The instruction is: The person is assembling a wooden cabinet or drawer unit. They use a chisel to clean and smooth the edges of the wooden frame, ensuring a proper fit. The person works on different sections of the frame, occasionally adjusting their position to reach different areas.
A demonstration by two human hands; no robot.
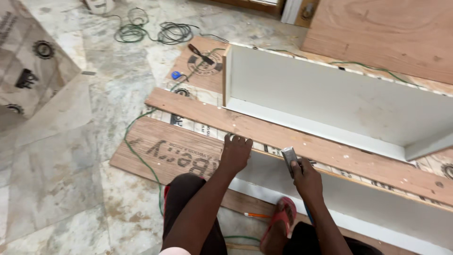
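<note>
The left hand [235, 153] is laid flat, fingers spread, on the edge of the long reddish-brown plywood strip [302, 141], apparently to pin it in place. The right hand [306, 178] is clenched around a grey metal hammer [289, 156], its head resting against that same edge. The strip is set across the white-faced open plywood box [325, 97], in which nothing is seen. A green cable [141, 156] is trailed over the floor boards alongside.
</note>
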